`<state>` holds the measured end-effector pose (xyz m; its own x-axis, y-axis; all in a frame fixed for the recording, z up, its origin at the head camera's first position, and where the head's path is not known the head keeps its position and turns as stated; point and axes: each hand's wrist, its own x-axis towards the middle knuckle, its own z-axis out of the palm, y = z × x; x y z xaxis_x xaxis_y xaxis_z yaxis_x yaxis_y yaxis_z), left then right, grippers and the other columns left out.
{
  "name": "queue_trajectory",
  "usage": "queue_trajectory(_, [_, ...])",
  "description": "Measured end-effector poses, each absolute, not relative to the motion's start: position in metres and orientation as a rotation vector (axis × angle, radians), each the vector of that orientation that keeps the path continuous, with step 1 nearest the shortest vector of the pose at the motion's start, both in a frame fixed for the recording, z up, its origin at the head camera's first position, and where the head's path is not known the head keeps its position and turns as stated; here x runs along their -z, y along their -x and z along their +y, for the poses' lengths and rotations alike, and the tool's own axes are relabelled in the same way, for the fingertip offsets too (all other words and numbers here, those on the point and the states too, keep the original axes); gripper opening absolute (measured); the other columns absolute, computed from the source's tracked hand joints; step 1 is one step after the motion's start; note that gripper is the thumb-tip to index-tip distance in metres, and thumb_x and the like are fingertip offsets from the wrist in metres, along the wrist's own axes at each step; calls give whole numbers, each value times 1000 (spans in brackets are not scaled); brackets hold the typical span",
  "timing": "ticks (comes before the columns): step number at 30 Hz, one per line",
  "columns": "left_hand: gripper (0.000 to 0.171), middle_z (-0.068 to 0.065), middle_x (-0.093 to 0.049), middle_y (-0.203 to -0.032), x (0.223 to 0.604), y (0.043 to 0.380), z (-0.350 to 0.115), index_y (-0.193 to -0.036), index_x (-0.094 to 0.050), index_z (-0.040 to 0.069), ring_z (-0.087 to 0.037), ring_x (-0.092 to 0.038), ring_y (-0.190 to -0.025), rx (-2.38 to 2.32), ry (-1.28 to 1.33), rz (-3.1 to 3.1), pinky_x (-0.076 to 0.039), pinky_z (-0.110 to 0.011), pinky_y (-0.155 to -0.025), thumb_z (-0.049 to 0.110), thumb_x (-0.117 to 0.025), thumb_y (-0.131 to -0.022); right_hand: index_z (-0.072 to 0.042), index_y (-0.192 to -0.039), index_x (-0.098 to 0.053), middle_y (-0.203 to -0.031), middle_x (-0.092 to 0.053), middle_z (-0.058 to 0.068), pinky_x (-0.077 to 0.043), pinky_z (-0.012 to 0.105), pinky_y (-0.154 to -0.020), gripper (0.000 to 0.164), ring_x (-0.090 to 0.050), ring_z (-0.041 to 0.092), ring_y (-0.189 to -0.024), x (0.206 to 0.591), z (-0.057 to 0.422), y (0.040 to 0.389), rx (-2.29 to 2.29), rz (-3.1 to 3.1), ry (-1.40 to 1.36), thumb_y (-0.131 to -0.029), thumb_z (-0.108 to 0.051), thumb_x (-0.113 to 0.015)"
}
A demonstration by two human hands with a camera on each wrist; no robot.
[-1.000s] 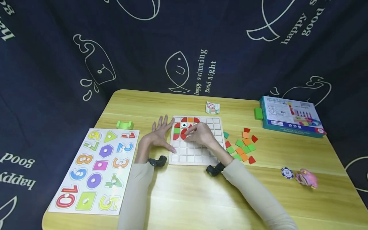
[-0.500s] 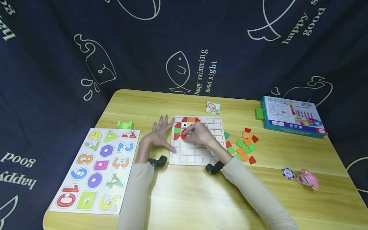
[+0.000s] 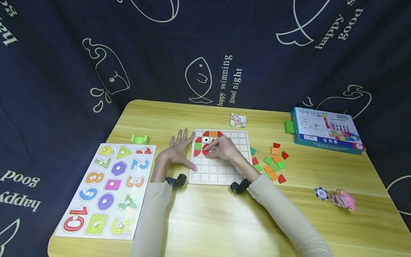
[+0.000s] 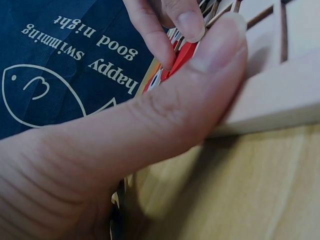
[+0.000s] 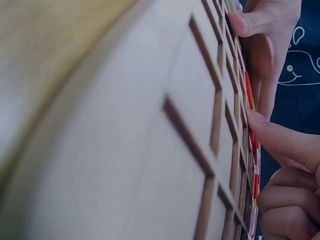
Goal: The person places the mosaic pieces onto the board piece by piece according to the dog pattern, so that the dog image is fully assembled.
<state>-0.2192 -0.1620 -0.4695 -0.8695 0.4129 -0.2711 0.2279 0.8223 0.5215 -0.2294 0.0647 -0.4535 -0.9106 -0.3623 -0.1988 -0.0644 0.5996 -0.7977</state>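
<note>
In the head view my left hand (image 3: 176,151) lies with spread fingers along the left edge of a white gridded mosaic board (image 3: 213,178), its thumb resting on the rim. My right hand (image 3: 223,148) is over the board, thumb and index finger pinching a red quarter-circle tile (image 3: 205,151) at a grid cell. Around it in the grid sit other red tiles, a green square tile (image 3: 197,146), an orange square tile (image 3: 213,134) and an eye tile (image 3: 206,140). In the left wrist view a red tile (image 4: 184,54) shows between the right fingertips. The right palm hides part of the grid.
Loose red, green and orange tiles (image 3: 271,166) lie right of the board. A pattern card (image 3: 238,120) lies behind it. A number puzzle (image 3: 107,191) is at left, a green block (image 3: 140,139) behind it. A box (image 3: 325,129), a chip (image 3: 321,193) and a pink toy (image 3: 343,200) are at right.
The right thumb and index finger have shifted very slightly at the red tile. My left hand has stayed in place.
</note>
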Motion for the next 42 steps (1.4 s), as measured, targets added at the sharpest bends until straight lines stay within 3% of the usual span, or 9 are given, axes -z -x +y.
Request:
queue_trajectory(3, [143, -13, 23, -160, 469, 219, -161, -156, 4, 24, -33, 26, -147, -686, -482, 2630, 15, -59, -118, 60, -87, -52, -13, -89, -79, -98, -75, 1, -44, 20, -68, 23, -61, 9, -84, 453, 67, 230, 1230, 2475, 355, -68, -14, -87])
queue_trajectory(6, [143, -13, 24, -160, 468, 219, -161, -156, 4, 23, -34, 26, -147, -693, -486, 2627, 15, -60, -118, 59, -88, -52, -12, -94, -79, -83, -73, 3, -36, 20, -58, 26, -50, 10, -66, 450, 77, 229, 1253, 2456, 396, -70, -14, -86])
queue_trajectory(9, [142, -14, 23, -160, 468, 218, -161, -156, 3, 23, -34, 26, -147, -705, -489, 2623, 15, -59, -118, 58, -88, -53, -12, -101, -77, -59, -52, 1, -27, 21, -51, 29, -33, 11, -55, 443, 99, 226, 1260, 2454, 400, -73, -15, -84])
queue_trajectory(12, [143, -14, 23, -160, 468, 218, -162, -156, 3, 23, -34, 26, -147, -700, -488, 2624, 14, -59, -119, 59, -88, -52, -14, -107, -75, -55, -31, -2, -22, 23, -47, 30, -26, 14, -52, 434, 134, 222, 1222, 2512, 337, -77, -18, -81])
queue_trajectory(24, [141, -14, 23, -160, 470, 217, -163, -156, 3, 22, -35, 26, -147, -717, -498, 2623, 15, -60, -118, 58, -87, -53, -5, -116, -69, -56, -37, -2, -23, 25, -42, 34, -33, 13, -48, 437, 277, 214, 1004, 2794, 36, -85, -17, -73])
queue_trajectory(29, [141, -13, 23, -160, 470, 218, -162, -156, 3, 23, -34, 27, -147, -728, -497, 2622, 14, -60, -119, 58, -88, -54, -7, -112, -71, -57, -39, 1, -23, 25, -44, 32, -35, 15, -50, 440, 287, 217, 960, 2752, -6, -83, -18, -75])
queue_trajectory(31, [141, -13, 23, -161, 470, 218, -163, -156, 3, 23, -34, 27, -147, -733, -494, 2622, 14, -59, -119, 58, -88, -53, -7, -110, -73, -68, -53, 7, -24, 25, -45, 30, -37, 17, -51, 441, 286, 219, 957, 2735, 10, -83, -20, -75])
queue_trajectory(33, [141, -13, 23, -161, 470, 219, -162, -156, 2, 23, -34, 27, -147, -735, -492, 2621, 14, -59, -119, 59, -87, -53, -9, -109, -73, -74, -55, 10, -25, 25, -46, 28, -38, 17, -53, 443, 284, 222, 949, 2721, 32, -84, -21, -75])
queue_trajectory(42, [142, -15, 23, -160, 470, 218, -162, -156, 3, 22, -35, 26, -147, -701, -503, 2632, 14, -60, -118, 60, -86, -53, -10, -107, -73, -58, -38, -2, -23, 24, -46, 32, -37, 17, -55, 448, 270, 232, 955, 2693, 75, -81, -28, -77])
